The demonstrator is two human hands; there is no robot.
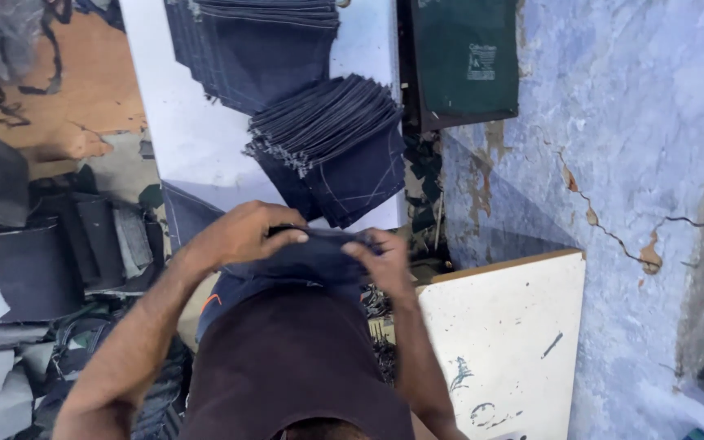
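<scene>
My left hand (242,232) and my right hand (383,261) both grip a dark blue denim piece (311,257) held close in front of my body, just below the edge of a white table (193,138). My fingers curl over its top edge. On the table beyond it lies a fanned stack of denim pocket pieces (332,130) with light stitching. A second, bigger stack of denim pieces (262,45) sits farther back. My dark maroon shirt fills the lower middle of the view.
A white board (507,334) with ink marks stands at the lower right against a cracked blue wall (629,147). A dark green cloth (466,57) hangs at the top. Piles of grey and dark fabric (18,269) cover the floor on the left.
</scene>
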